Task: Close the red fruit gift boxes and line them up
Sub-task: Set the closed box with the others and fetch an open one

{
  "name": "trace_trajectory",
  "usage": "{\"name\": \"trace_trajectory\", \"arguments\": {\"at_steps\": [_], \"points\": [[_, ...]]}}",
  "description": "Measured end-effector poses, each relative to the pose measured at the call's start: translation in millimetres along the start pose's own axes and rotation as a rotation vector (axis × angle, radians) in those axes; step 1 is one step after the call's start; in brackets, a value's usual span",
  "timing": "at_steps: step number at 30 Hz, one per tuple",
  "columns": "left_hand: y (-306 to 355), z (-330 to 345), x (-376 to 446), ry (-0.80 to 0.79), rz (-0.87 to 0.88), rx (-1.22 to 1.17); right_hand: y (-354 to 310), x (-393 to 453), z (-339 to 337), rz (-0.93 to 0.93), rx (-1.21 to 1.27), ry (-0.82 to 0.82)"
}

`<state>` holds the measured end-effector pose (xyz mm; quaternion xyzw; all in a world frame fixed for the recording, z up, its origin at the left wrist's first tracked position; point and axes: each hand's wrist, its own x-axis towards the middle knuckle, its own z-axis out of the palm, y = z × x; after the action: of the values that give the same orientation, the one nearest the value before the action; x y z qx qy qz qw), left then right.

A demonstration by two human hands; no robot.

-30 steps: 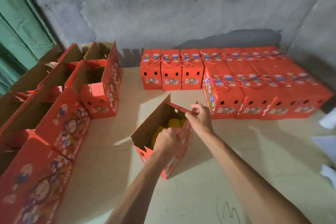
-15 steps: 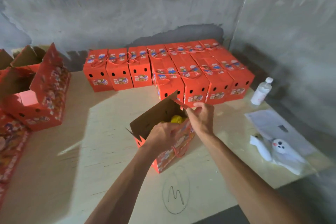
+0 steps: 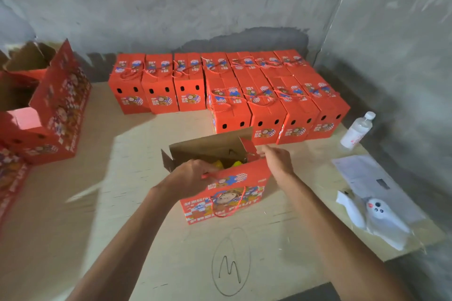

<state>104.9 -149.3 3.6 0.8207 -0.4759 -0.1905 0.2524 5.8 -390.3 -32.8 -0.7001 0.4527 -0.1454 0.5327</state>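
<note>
Open red printed cardboard gift box (image 3: 223,193) sitting mid-table on the pale plywood tabletop (image 3: 122,203), just in front of the closed red boxes lined up along the wall (image 3: 234,90). Left hand (image 3: 189,178) curled over the near top edge, gripping it; right hand (image 3: 277,159) pinching the small red side flap. Yellow fruit (image 3: 237,163) peeking out inside, so probably bottom-heavy. Thin card, likely to crease easily. Best to fold by the flap edges and slide from the base, not haul on the red rope handle (image 3: 228,203).
</note>
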Motion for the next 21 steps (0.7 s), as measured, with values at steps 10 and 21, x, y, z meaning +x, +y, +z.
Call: {"name": "trace_trajectory", "arguments": {"at_steps": [10,21], "points": [[-16,8,-21,0.505,0.004,-0.18,-3,36,-17,0.277,0.107,-0.505],[-62,54,-16,0.731,-0.478,-1.179,-8,80,-8,0.42,-0.066,-0.665]]}}
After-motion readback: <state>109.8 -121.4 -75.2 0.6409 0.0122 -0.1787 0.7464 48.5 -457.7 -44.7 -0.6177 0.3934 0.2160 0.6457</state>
